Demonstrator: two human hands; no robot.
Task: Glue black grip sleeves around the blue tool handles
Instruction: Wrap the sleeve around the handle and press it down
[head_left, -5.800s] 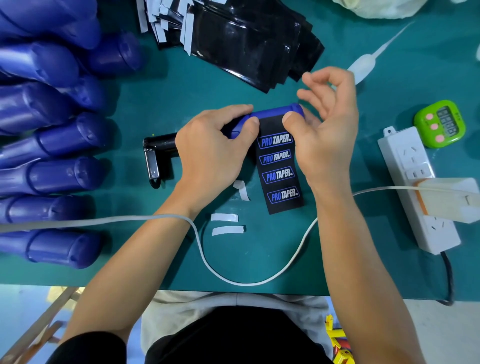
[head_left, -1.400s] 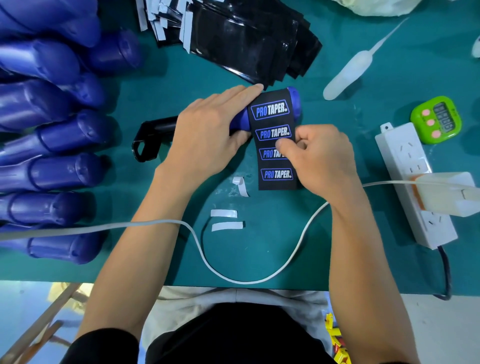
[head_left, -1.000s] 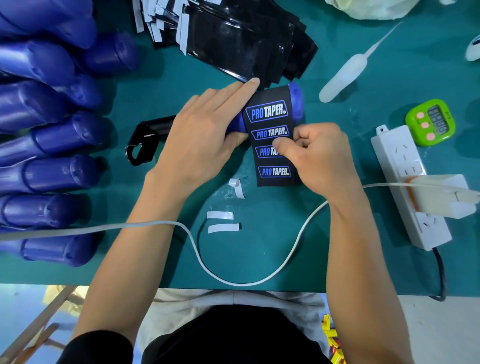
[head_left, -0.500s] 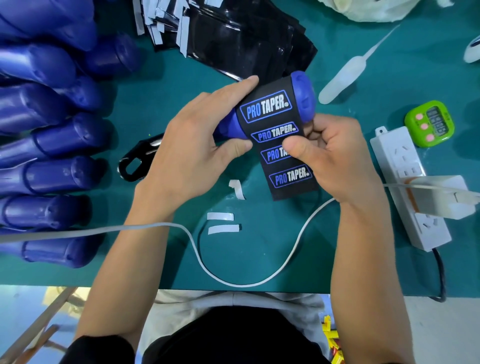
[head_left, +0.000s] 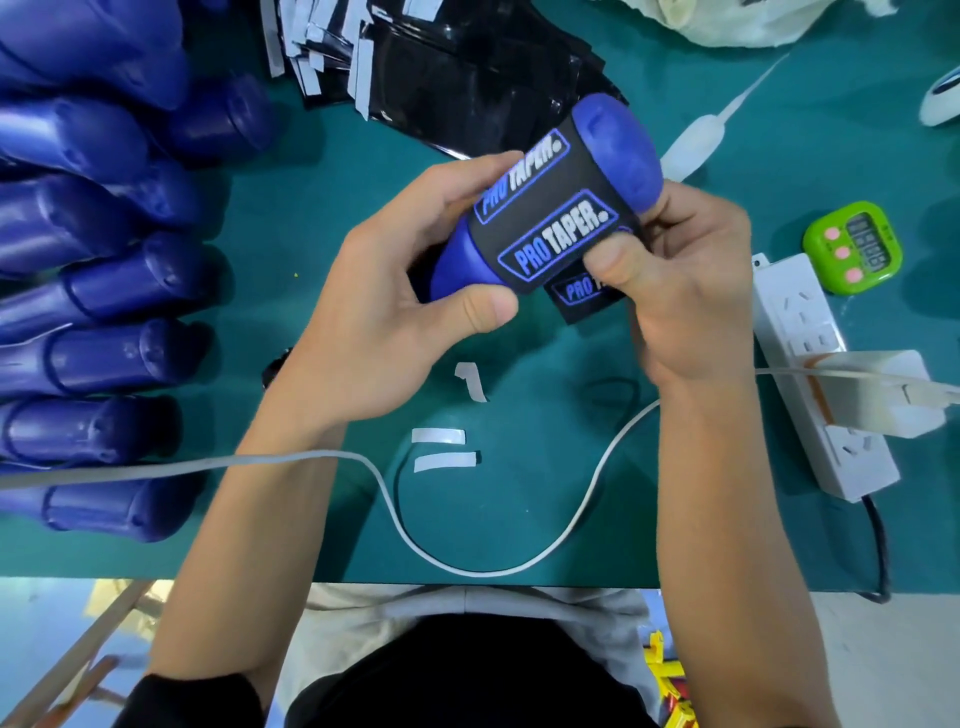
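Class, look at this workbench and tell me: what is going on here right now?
A person is wrapping a black sleeve round a blue handle. The left hand grips the handle; the right hand pinches the sleeve, thumb pressing it down. The sleeve's end hangs loose, not yet stuck down. More bare handles lie at the left, spare sleeves at the top.
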